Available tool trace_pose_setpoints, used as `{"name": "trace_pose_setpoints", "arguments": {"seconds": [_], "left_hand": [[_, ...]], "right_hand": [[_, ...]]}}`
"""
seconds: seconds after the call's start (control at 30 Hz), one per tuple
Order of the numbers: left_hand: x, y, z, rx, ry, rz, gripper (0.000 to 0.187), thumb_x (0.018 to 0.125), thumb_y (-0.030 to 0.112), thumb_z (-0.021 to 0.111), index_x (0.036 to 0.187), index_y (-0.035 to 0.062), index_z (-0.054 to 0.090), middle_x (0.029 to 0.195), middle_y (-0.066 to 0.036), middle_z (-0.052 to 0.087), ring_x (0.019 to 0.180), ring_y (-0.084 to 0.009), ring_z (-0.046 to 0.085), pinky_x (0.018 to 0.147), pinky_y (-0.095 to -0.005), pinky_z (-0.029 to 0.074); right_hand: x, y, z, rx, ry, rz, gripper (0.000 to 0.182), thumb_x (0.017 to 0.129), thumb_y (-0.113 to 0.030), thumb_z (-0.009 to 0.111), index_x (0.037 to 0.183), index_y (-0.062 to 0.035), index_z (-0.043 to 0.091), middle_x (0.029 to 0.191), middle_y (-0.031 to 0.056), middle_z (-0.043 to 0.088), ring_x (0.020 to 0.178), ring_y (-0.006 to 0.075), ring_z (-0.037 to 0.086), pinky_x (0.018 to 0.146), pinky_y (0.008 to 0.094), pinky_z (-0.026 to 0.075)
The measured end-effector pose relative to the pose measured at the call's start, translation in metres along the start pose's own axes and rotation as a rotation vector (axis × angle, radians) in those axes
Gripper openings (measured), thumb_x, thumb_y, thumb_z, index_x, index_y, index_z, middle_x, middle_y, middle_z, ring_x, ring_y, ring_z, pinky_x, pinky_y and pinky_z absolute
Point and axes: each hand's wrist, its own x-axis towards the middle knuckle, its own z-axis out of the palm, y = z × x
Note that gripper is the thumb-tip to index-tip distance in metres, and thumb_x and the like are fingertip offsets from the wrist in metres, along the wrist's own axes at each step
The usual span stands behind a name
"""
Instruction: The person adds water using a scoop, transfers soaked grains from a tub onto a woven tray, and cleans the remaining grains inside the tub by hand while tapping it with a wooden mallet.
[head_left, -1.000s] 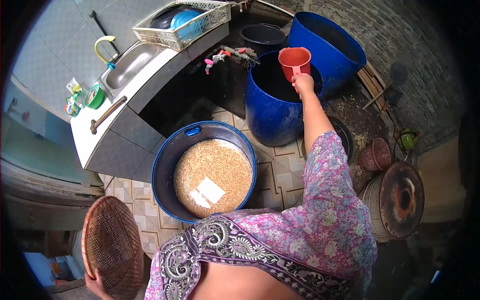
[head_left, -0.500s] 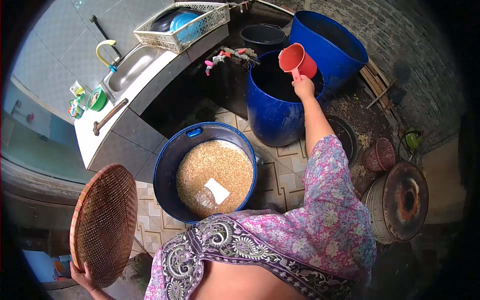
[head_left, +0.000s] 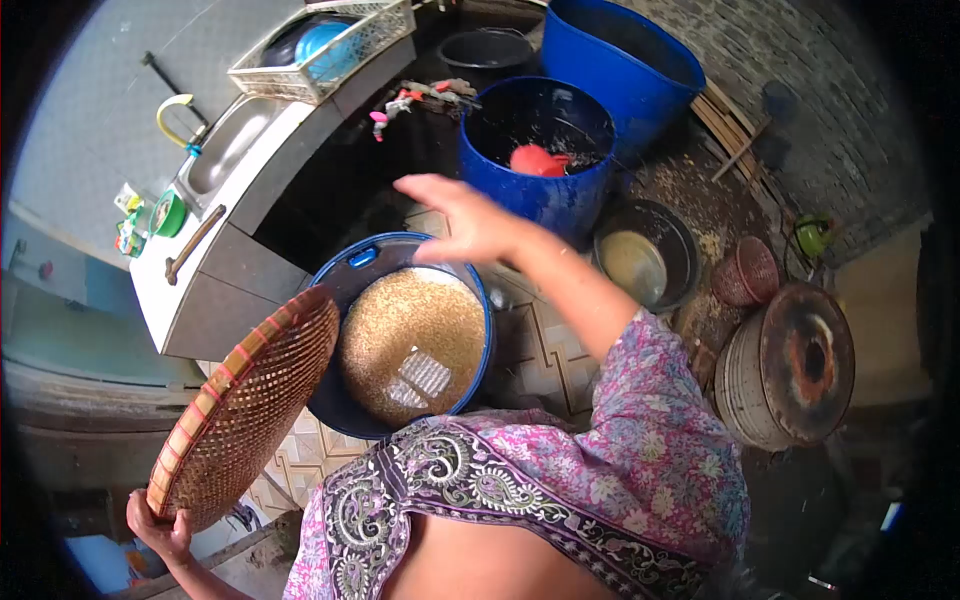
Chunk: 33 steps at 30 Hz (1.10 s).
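My left hand [head_left: 160,528] grips the rim of a round woven bamboo tray [head_left: 245,420], which is tilted on its side at the left, its upper end over the edge of a blue tub. Above that tub's far rim, my right hand [head_left: 460,222] reaches out with fingers apart and nothing in them. Inside the blue tub [head_left: 487,345] are light-brown grains [head_left: 405,325] in water, with bright reflections on the surface. Beyond my right hand, a red dipper [head_left: 538,160] lies in the dark water of a blue barrel [head_left: 530,200].
Another blue barrel [head_left: 640,100] stands behind. To the right are a dark basin [head_left: 685,255], a reddish basket [head_left: 748,272] and a rusty-topped metal drum [head_left: 755,395]. A counter with a sink [head_left: 235,145] and a plastic crate [head_left: 375,40] runs along the left.
My right hand has let go of the red dipper, now down in the barrel, and moved left towards the tub. The bamboo tray has swung right and tipped towards the tub.
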Motion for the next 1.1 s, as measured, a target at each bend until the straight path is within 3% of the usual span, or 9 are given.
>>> {"name": "trace_pose_setpoints", "arguments": {"seconds": [0.1, 0.2, 0.43, 0.57, 0.67, 0.77, 0.93, 1.03, 1.1], "left_hand": [[0.024, -0.008, 0.015, -0.052, 0.121, 0.254, 0.081, 0.068, 0.058, 0.055, 0.118, -0.0036, 0.039, 0.108, -0.019, 0.045, 0.096, -0.0302, 0.045, 0.081, -0.0402, 0.036], [0.075, 0.018, 0.031, -0.256, 0.151, 0.404, 0.082, 0.066, 0.058, 0.056, 0.117, -0.0038, 0.039, 0.102, -0.019, 0.049, 0.088, -0.0309, 0.050, 0.076, -0.0408, 0.039], [0.176, 0.117, 0.097, -0.655, -0.064, 0.525, 0.076, 0.061, 0.055, 0.062, 0.097, -0.0111, 0.049, 0.079, -0.016, 0.052, 0.069, -0.0241, 0.051, 0.062, -0.0327, 0.041], [0.196, 0.197, 0.125, -0.800, -0.077, 0.575, 0.071, 0.064, 0.046, 0.063, 0.108, -0.0064, 0.046, 0.102, -0.017, 0.053, 0.093, -0.0264, 0.051, 0.081, -0.0358, 0.039], [0.190, 0.220, 0.151, -1.016, -0.300, 0.418, 0.062, 0.068, 0.030, 0.063, 0.120, 0.0033, 0.040, 0.120, -0.014, 0.044, 0.110, -0.0250, 0.042, 0.093, -0.0366, 0.029], [0.165, 0.190, 0.216, -1.189, -0.561, 0.083, 0.057, 0.076, 0.014, 0.060, 0.125, 0.0059, 0.034, 0.126, -0.014, 0.037, 0.111, -0.0228, 0.041, 0.091, -0.0351, 0.034], [0.065, 0.113, 0.345, -1.082, -0.764, -0.231, 0.060, 0.077, 0.013, 0.060, 0.126, 0.0008, 0.027, 0.127, -0.017, 0.033, 0.114, -0.0245, 0.037, 0.088, -0.0334, 0.039], [-0.002, 0.054, 0.401, -0.778, -0.894, -0.226, 0.061, 0.077, 0.018, 0.060, 0.126, 0.0022, 0.028, 0.128, -0.019, 0.033, 0.117, -0.0260, 0.034, 0.087, -0.0331, 0.039], [-0.038, 0.029, 0.413, -0.798, -1.017, -0.478, 0.063, 0.075, 0.020, 0.062, 0.125, 0.0004, 0.030, 0.125, -0.021, 0.036, 0.116, -0.0277, 0.035, 0.088, -0.0330, 0.038]], "right_hand": [[-0.011, -0.062, 0.018, -0.038, -0.008, -0.252, 0.087, 0.055, -0.034, 0.073, 0.127, -0.0086, 0.031, 0.124, 0.0180, 0.039, 0.115, 0.0320, 0.038, 0.096, 0.0411, 0.028], [-0.022, -0.085, 0.014, 0.060, -0.069, -0.300, 0.079, 0.054, -0.035, 0.075, 0.120, -0.0076, 0.041, 0.115, 0.0171, 0.047, 0.106, 0.0303, 0.046, 0.089, 0.0386, 0.036], [-0.111, -0.118, -0.056, -0.021, 0.095, 0.073, 0.055, 0.051, -0.034, 0.079, 0.088, -0.0021, 0.055, 0.074, 0.0060, 0.057, 0.062, 0.0154, 0.055, 0.056, 0.0266, 0.045], [-0.173, -0.164, -0.079, -0.244, 0.241, 0.272, 0.047, 0.050, -0.025, 0.079, 0.086, -0.0044, 0.056, 0.072, 0.0053, 0.058, 0.064, 0.0156, 0.056, 0.060, 0.0268, 0.045], [-0.219, -0.179, -0.076, -0.210, 0.343, 0.478, 0.044, 0.051, -0.019, 0.079, 0.086, -0.0035, 0.056, 0.074, 0.0036, 0.058, 0.066, 0.0116, 0.054, 0.063, 0.0254, 0.044], [-0.258, -0.178, -0.058, -0.085, 0.478, 0.817, 0.042, 0.052, -0.016, 0.078, 0.087, -0.0035, 0.057, 0.075, 0.0027, 0.059, 0.068, 0.0089, 0.053, 0.064, 0.0246, 0.043], [-0.306, -0.131, -0.017, -0.605, 0.366, 1.317, 0.038, 0.059, -0.029, 0.074, 0.088, -0.0089, 0.058, 0.077, 0.0132, 0.061, 0.073, 0.0261, 0.059, 0.067, 0.0348, 0.045], [-0.321, -0.103, 0.008, -0.726, 0.339, 1.354, 0.040, 0.060, -0.037, 0.071, 0.087, -0.0103, 0.058, 0.080, 0.0167, 0.060, 0.078, 0.0333, 0.057, 0.068, 0.0405, 0.044], [-0.334, -0.083, 0.028, -0.797, 0.268, 1.378, 0.040, 0.061, -0.037, 0.071, 0.088, -0.0100, 0.057, 0.082, 0.0160, 0.060, 0.078, 0.0325, 0.057, 0.068, 0.0413, 0.044]]}}
